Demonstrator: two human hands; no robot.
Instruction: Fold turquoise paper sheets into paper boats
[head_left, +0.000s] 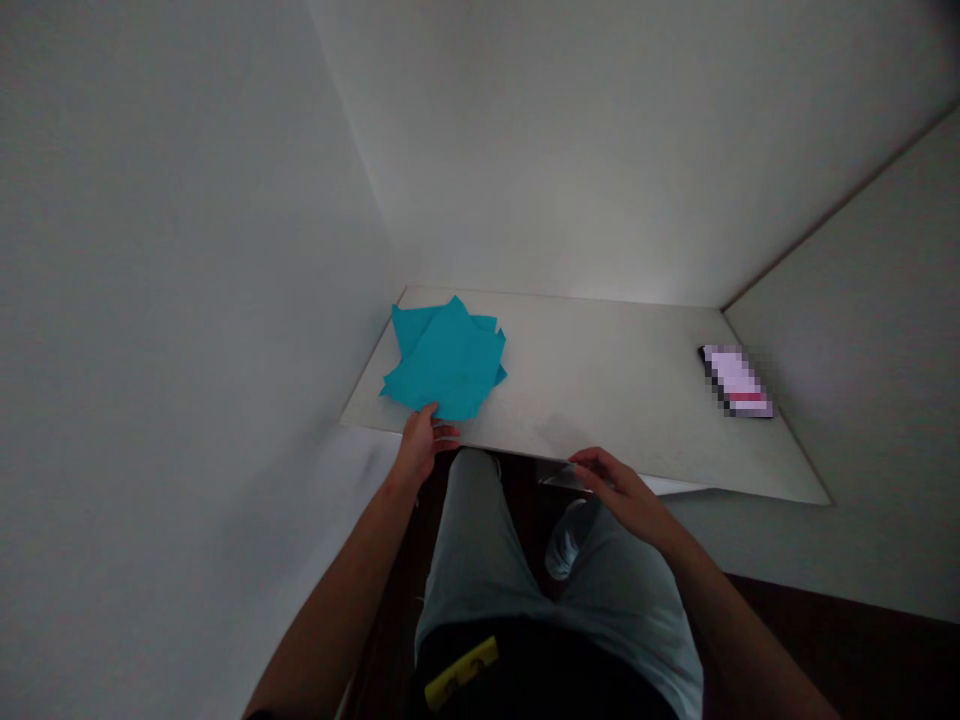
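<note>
A loose pile of bright blue sheets (pixel 450 365), cut in irregular shapes, lies on the left part of a white tabletop (pixel 592 370). At the table's front edge my left hand (pixel 424 443) has its thumb at the lower rim of the pile. Its other fingers are apart, beside the table edge, and grip nothing that I can see. My right hand (pixel 619 490) is further right at the same edge, its fingers and thumb closed on what looks like a clear plastic sheet (pixel 556 474). Most of that sheet is hidden below the tabletop and behind the hand.
A phone (pixel 736 382), blurred out, lies at the table's right end. Walls (pixel 555 160) enclose the table at the back, left and right. A white strip (pixel 679 487) shows beneath the front edge. My legs (pixel 480 540) are just below the table.
</note>
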